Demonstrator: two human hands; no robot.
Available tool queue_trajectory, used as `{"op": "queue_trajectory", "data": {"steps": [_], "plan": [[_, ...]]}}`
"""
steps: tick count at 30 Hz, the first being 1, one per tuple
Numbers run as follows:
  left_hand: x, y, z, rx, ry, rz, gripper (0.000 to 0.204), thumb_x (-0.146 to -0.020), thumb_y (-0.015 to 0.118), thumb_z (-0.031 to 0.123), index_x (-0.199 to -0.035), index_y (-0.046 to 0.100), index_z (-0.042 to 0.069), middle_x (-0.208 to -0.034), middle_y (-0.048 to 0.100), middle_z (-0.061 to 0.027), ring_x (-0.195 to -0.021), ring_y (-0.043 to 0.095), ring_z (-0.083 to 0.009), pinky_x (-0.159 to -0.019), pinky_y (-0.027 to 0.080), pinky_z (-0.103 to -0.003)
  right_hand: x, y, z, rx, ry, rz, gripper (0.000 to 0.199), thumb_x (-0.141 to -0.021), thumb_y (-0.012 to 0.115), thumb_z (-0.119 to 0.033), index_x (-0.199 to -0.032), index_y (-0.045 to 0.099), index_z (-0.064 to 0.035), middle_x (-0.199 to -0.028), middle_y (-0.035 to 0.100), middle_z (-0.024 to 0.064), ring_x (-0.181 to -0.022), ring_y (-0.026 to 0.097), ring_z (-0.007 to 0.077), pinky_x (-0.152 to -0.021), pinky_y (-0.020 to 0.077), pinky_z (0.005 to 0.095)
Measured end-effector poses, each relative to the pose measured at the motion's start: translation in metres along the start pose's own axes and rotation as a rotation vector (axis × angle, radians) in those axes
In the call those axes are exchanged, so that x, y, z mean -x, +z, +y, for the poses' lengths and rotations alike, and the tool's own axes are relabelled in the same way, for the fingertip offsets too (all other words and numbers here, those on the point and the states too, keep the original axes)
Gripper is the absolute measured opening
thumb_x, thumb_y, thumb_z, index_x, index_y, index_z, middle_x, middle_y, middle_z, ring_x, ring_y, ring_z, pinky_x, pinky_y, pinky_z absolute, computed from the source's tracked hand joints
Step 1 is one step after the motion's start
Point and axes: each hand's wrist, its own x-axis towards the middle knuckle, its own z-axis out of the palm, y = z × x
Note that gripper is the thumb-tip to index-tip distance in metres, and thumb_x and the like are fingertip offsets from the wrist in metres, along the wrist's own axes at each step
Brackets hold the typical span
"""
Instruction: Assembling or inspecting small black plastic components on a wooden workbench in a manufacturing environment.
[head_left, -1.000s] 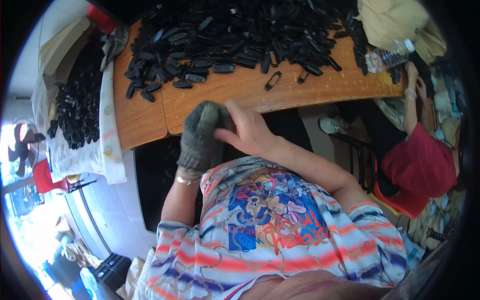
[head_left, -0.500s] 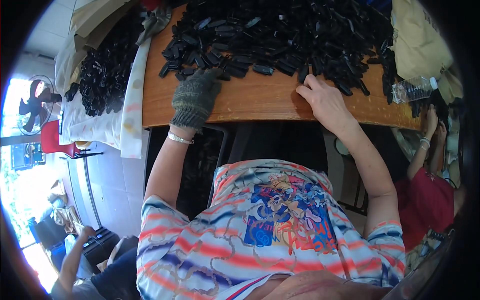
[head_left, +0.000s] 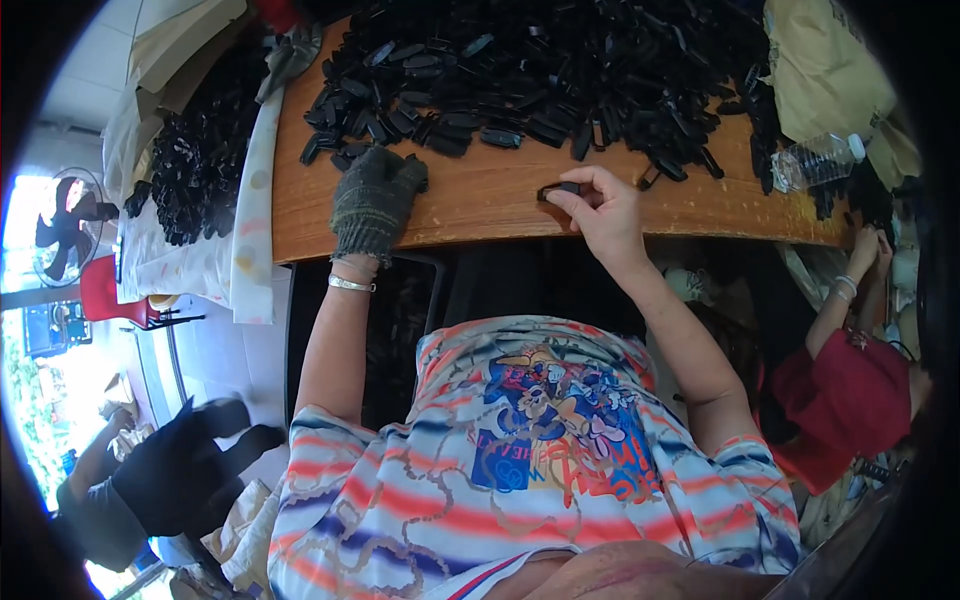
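Note:
A big heap of small, dark oblong pieces (head_left: 520, 80) covers the far part of the wooden table (head_left: 470, 205). Between thumb and forefinger, my bare right hand (head_left: 605, 215) pinches one black oblong piece (head_left: 557, 190) above the bare strip of wood in front of the heap. My left hand (head_left: 375, 205) wears a dark grey knitted glove and rests at the heap's near left edge. Its fingers are curled together; what they hold, if anything, is hidden. The exact kind of the pieces cannot be made out.
Left of the table, a second dark heap (head_left: 200, 165) lies on a pale sheet. A clear plastic bottle (head_left: 815, 165) and brown paper (head_left: 830, 70) are at the right. A co-worker in red (head_left: 845, 400) sits right; another person in dark clothing (head_left: 170, 480) is at lower left.
My right hand has drawn back from the heap, moving left with a black oblong piece in its fingers. The gloved left hand has shifted slightly. The person at lower left has moved closer.

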Motion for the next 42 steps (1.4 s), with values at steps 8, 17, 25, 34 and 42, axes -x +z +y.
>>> {"op": "queue_trajectory", "data": {"steps": [8, 17, 25, 34, 42], "plan": [[0.013, 0.021, 0.005, -0.234, 0.227, -0.005, 0.029, -0.086, 0.073, 0.031, -0.099, 0.069, 0.005, -0.096, 0.071, -0.0135, -0.088, 0.069, -0.0295, -0.078, 0.053, -0.042, -0.008, -0.007, -0.015, 0.853, -0.293, -0.09, 0.022, -0.082, 0.077, -0.013, -0.094, 0.064, -0.0011, -0.092, 0.062, 0.0066, -0.071, 0.065, 0.0192, -0.064, 0.0513, 0.0316], [0.048, 0.017, 0.03, 0.994, -0.122, -0.225, 0.032, -0.094, 0.066, 0.009, -0.124, 0.063, 0.001, -0.111, 0.071, -0.0101, -0.093, 0.069, -0.0157, -0.079, 0.057, -0.03, -0.005, 0.033, -0.03, 0.124, -0.227, -0.09, 0.021, -0.089, 0.069, -0.009, -0.105, 0.061, 0.0021, -0.095, 0.065, 0.0109, -0.082, 0.066, 0.0191, -0.071, 0.0527, 0.0304], [0.053, 0.01, 0.045, 0.945, -0.035, -0.224, 0.032, -0.095, 0.064, 0.011, -0.126, 0.064, 0.002, -0.106, 0.07, -0.007, -0.084, 0.067, -0.0113, -0.071, 0.056, -0.024, -0.003, 0.05, -0.046, 0.057, -0.279, -0.113, 0.021, -0.088, 0.07, -0.004, -0.106, 0.06, 0.0016, -0.095, 0.063, 0.0088, -0.076, 0.063, 0.0143, -0.065, 0.0513, 0.0268], [0.061, 0.02, 0.044, 0.818, 0.094, -0.115, 0.032, -0.092, 0.065, 0.008, -0.123, 0.065, 0.003, -0.104, 0.072, -0.009, -0.088, 0.069, -0.0146, -0.075, 0.056, -0.029, -0.001, 0.053, -0.038, 0.169, -0.414, -0.084, 0.024, -0.08, 0.074, 0.0, -0.101, 0.062, -0.0022, -0.088, 0.059, 0.0092, -0.07, 0.063, 0.0208, -0.059, 0.0501, 0.0302], [0.072, 0.033, 0.038, 0.787, 0.215, -0.102, 0.016, -0.096, 0.059, 0.013, -0.105, 0.066, 0.001, -0.092, 0.067, -0.0107, -0.082, 0.065, -0.022, -0.072, 0.051, -0.034, 0.026, 0.066, -0.025, 0.246, -0.391, -0.023, 0.041, -0.075, 0.078, -0.008, -0.108, 0.053, -0.0047, -0.085, 0.059, 0.0104, -0.07, 0.064, 0.0309, -0.06, 0.0502, 0.0406]]}}
